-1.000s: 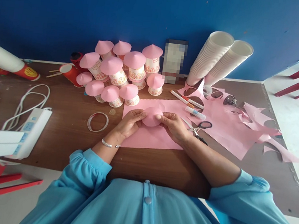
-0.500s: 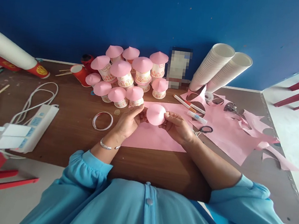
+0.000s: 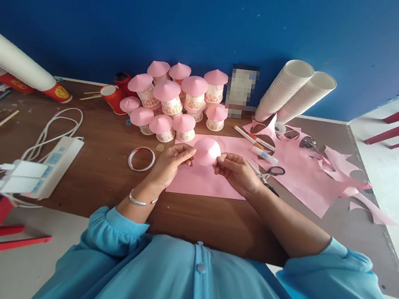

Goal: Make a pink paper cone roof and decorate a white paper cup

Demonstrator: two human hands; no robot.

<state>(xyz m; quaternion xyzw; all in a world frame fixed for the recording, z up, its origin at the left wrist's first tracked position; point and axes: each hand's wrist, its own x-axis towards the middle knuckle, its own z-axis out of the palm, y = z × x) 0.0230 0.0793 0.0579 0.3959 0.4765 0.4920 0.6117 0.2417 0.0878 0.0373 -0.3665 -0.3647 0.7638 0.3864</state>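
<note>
Both hands hold a small pink paper cone [image 3: 207,151] just above a pink paper sheet [image 3: 203,181] on the brown table. My left hand [image 3: 171,162] pinches the cone's left edge with its fingertips. My right hand [image 3: 235,171] pinches the right edge, fingers curled. A silver bangle sits on my left wrist. Behind the cone stands a cluster of paper cups topped with pink cones [image 3: 176,100].
Two leaning stacks of white paper cups [image 3: 292,90] rest at the back right. Scissors [image 3: 271,172], glue stick [image 3: 264,154], markers and pink offcuts [image 3: 326,176] lie to the right. A tape ring [image 3: 141,158] and a power strip with cables [image 3: 44,165] lie left.
The cone was lifted off the pink sheet and tilted up, then lowered a little and turned between both hands. The view shifted slightly to the left.
</note>
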